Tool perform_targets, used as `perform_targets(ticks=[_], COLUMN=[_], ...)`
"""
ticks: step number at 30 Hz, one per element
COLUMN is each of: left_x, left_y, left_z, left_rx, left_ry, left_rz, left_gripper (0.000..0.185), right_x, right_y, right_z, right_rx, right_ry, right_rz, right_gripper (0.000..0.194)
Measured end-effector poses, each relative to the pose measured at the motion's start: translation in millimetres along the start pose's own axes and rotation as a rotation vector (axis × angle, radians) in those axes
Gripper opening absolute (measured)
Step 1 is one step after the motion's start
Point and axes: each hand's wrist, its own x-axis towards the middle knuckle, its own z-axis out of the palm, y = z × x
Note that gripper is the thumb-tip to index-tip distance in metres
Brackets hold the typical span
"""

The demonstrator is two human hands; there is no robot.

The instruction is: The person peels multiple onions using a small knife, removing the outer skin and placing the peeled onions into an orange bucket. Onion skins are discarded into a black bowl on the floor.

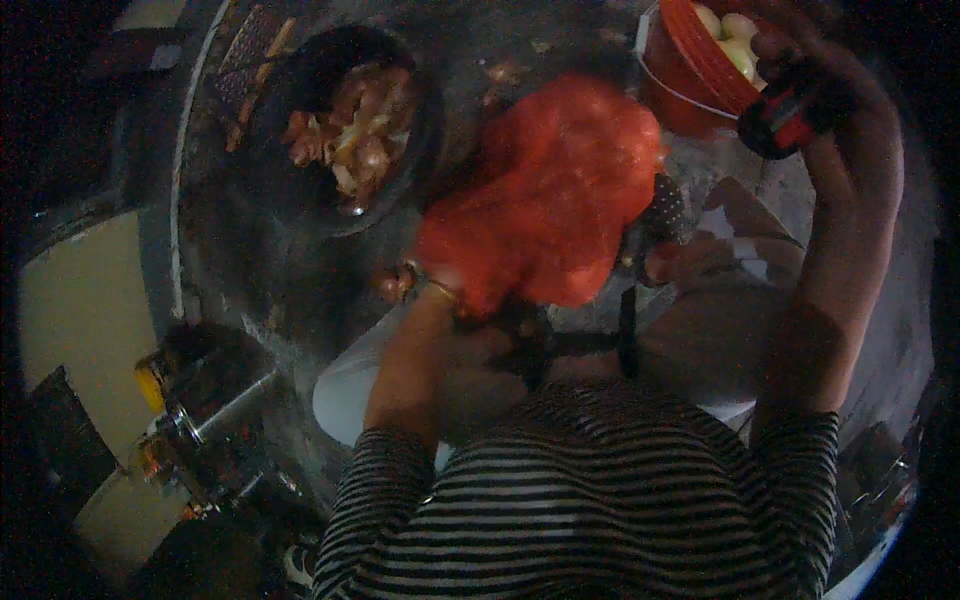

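A full, bright red bag, apparently mesh (555,187), lies before me. My left hand (450,276) is at its lower left edge, the fingers hidden in or behind the red material. At the upper right, my right hand (784,56) is at the rim of a red bucket (675,90) with pale peeled onions (739,45) in it. A black and red object (784,124) is by that hand or wrist; whether it is worn or held cannot be told. The right fingers are dark and blurred.
A dark round basin (277,180) at the upper left holds onion skins (367,150). A few reddish onions or skins (396,283) lie left of my left wrist. A patterned woven item (251,60) is beyond the basin. Metal and yellow items (150,382) stand lower left.
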Motion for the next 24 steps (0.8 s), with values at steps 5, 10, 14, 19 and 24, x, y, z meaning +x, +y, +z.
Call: perform_targets(ticks=[5, 10, 14, 19, 24], left_x=[43, 76, 97, 104, 92], left_y=[71, 69, 79, 106, 130], left_z=[64, 83, 75, 70, 94], left_rx=[-0.087, 0.269, -0.025, -0.684, -0.591], left_ry=[0.351, 0.765, 0.730, 0.566, 0.479], left_rz=[0.135, 0.446, 0.397, -0.051, -0.018], left_gripper=[0.045, 0.043, 0.041, 0.041, 0.042], right_x=[26, 9, -3, 1, 12], right_y=[0, 6, 4, -6, -5], right_z=[-41, -66, -71, -90, -98], right_rx=[-0.002, -0.487, -0.763, -0.668, -0.596], right_ry=[-0.002, -0.140, -0.139, -0.258, -0.106], right_rz=[0.292, -0.089, -0.254, -0.207, -0.037], right_gripper=[0.034, 0.043, 0.058, 0.054, 0.064])
